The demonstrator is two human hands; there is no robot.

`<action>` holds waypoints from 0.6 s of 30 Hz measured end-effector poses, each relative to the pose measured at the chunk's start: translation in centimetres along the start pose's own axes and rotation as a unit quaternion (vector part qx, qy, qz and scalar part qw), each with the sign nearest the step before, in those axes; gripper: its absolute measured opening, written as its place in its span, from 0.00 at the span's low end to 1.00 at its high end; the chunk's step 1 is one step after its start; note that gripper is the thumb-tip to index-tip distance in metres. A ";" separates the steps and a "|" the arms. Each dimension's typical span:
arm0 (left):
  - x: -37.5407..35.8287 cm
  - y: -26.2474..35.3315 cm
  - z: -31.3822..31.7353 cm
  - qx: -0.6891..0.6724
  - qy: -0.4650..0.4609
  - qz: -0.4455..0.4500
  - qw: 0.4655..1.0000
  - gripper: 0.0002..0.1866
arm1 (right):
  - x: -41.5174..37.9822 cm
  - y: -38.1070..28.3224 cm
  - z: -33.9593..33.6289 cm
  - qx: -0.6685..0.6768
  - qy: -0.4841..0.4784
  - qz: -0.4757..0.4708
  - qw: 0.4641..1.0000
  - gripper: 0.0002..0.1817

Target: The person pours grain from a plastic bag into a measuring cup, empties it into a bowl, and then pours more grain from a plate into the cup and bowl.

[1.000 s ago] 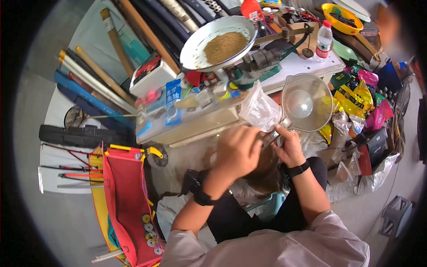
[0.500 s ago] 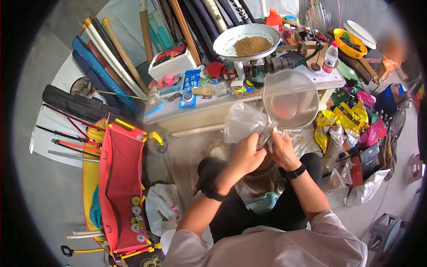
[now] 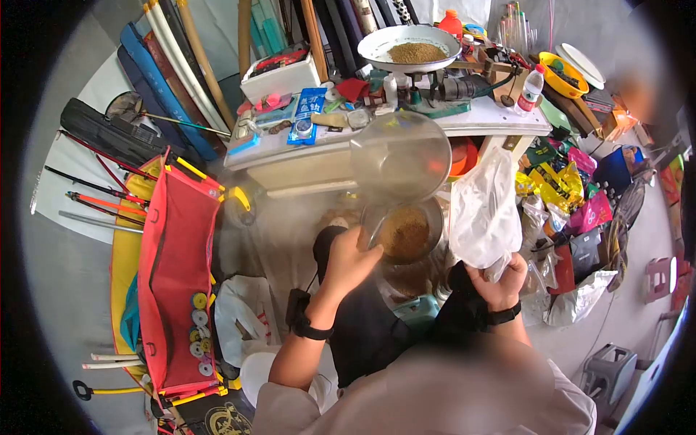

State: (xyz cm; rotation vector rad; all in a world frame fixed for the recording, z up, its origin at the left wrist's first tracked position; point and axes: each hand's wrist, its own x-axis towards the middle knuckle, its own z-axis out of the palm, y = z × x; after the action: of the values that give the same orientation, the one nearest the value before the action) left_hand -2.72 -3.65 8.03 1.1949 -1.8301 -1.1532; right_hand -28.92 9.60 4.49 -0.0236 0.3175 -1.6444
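My left hand (image 3: pixel 351 262) is closed round the handle of a translucent plastic scoop (image 3: pixel 400 154), whose round cup is raised in front of the table edge and slightly blurred. Beneath the scoop, a bowl (image 3: pixel 433 245) with brown granular material inside stands between my knees. Off to its right, my right hand (image 3: pixel 502 281) pinches one end of a clear plastic bag (image 3: pixel 487 210), which spreads upward from the fingers. On the table, a white pan (image 3: pixel 373 49) with brown granules rests on a green scale (image 3: pixel 442 109).
A cluttered table (image 3: pixel 275 156) spans the front, with a water bottle (image 3: pixel 531 90) at its right end. To the left stands a red fabric case (image 3: pixel 177 268) with spools. Yellow and pink packets (image 3: pixel 558 185) are piled at right. A grey stool (image 3: pixel 610 370) is lower right.
My hands have moved apart: the left went left with the scoop, the right went right and down with the plastic bag. The bowl of granules between my knees is now exposed.
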 end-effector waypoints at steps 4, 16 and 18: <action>-2.7 -0.6 1.3 -0.021 -0.007 -0.014 1.000 0.10 | 1.1 1.3 1.7 -0.009 -0.038 0.045 0.998 0.30; -6.4 -2.9 2.0 -0.051 0.044 0.020 0.998 0.10 | 2.2 8.1 2.5 -0.752 0.009 -0.477 0.455 0.38; -6.5 -2.5 2.9 -0.067 0.062 0.068 0.993 0.11 | 2.3 7.7 3.2 -0.776 -0.015 -0.512 0.367 0.32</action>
State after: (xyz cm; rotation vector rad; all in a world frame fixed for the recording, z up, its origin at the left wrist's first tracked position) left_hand -1.99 2.80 4.16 1.0268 -1.6847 -1.0831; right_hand -20.98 6.25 5.49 -2.0862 2.0739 -1.7248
